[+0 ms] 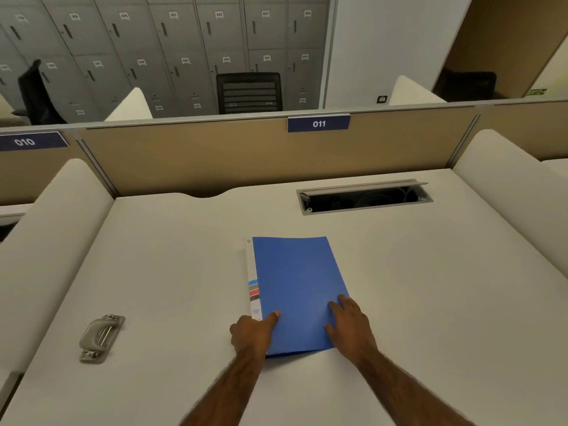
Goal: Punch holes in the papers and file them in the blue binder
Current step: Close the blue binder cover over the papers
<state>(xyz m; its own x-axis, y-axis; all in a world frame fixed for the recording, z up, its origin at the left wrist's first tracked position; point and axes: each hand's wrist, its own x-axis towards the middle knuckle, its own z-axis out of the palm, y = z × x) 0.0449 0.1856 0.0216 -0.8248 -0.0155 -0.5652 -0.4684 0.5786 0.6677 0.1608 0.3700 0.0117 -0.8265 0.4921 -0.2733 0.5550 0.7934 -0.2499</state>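
The blue binder lies closed and flat on the white desk, its white spine with coloured stripes on the left side. My left hand grips the binder's near left corner, thumb on top of the cover. My right hand rests flat on the near right part of the cover, fingers spread. A grey metal hole punch sits on the desk well to the left of the binder, apart from both hands. No loose papers are visible.
An open cable tray is set into the desk at the back right. Padded white dividers flank the desk on both sides, and a tan partition labelled 011 closes off the back. Lockers and an office chair stand beyond.
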